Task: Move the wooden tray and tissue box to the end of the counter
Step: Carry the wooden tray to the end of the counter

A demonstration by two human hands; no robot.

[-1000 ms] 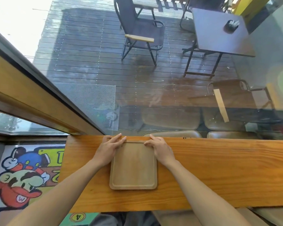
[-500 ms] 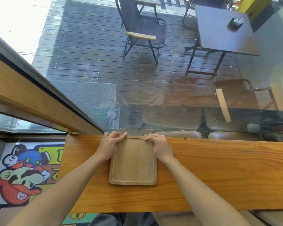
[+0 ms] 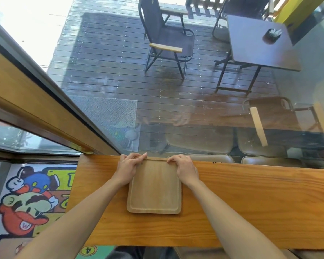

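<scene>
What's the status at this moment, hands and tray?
Left hand and right hand grip the wooden tray at its far corners. Tray flat on counter, against the window. Tissue box not in view. Nothing in the way.

The tray [image 3: 154, 187] is pale, matt wood with a fine, smooth grain. The counter [image 3: 251, 202] is orange wood, bold-grained, with a slight sheen. The window [image 3: 176, 109] is glossy, reflective glass.

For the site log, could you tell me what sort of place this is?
Probably a café: a wooden window counter with padded stools reflected in the glass, a deck outside with a folding chair and dark table.
</scene>
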